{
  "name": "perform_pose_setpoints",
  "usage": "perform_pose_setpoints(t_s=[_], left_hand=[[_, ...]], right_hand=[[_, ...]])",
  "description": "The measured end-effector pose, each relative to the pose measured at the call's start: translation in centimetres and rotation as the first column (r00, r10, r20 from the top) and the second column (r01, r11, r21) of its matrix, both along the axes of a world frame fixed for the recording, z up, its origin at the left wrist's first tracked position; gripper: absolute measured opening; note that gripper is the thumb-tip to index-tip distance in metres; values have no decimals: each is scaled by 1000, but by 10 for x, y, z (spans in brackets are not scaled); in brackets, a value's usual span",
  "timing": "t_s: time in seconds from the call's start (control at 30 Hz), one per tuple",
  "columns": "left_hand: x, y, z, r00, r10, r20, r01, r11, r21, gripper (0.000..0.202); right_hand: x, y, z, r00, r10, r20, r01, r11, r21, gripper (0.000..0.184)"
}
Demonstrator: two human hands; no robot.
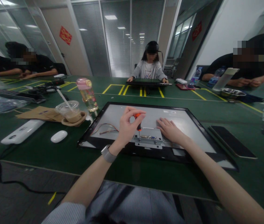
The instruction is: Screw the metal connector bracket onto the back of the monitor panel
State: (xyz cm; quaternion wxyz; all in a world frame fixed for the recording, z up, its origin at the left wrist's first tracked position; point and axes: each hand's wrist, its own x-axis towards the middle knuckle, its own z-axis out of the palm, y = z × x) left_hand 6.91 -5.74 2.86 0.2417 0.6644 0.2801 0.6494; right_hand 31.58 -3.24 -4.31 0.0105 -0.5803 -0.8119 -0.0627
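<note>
My left hand [129,126] grips the handle of a screwdriver [139,125], orange and black, between thumb and fingers. The shaft stands upright, its tip down at a metal bracket [148,143] with connector ports. This bracket sits near the front edge of a flat display panel [127,113], which lies with its grey metal back up and a black frame around it. Flat on the panel's back, right of the bracket, rests my right hand [170,130] with fingers spread. Thin wires [107,126] run over the panel on the left. The exact contact of the screwdriver tip is too small to make out.
Left of the panel are a white mouse [59,136], a power strip [23,132], an iced drink cup [68,110] and a pink-lidded bottle [87,95]. A phone [232,141] lies at the right. Across the green table [113,174] sits a person [149,67] with another panel.
</note>
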Motion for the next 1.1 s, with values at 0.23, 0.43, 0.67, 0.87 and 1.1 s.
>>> perform_pose_setpoints(t_s=[0.23,0.43,0.67,0.87,1.1], left_hand=[[0,-2,-1,981,-174,86,184,975,-123,25],[-1,-3,3,999,-54,-5,54,998,-44,13],[-2,-2,1,992,-121,41,126,983,-135,26],[-1,-2,2,995,-100,16,101,993,-58,11],[-3,-2,4,989,-143,41,147,980,-136,25]], right_hand=[[2,1,1,1000,-2,-3,2,1000,-24,55],[0,0,2,1000,-3,9,3,1000,-19,55],[5,3,-4,999,24,-34,-23,1000,9,55],[5,4,-5,999,11,-47,-11,1000,8,53],[6,4,-5,998,26,-49,-26,1000,-1,55]])
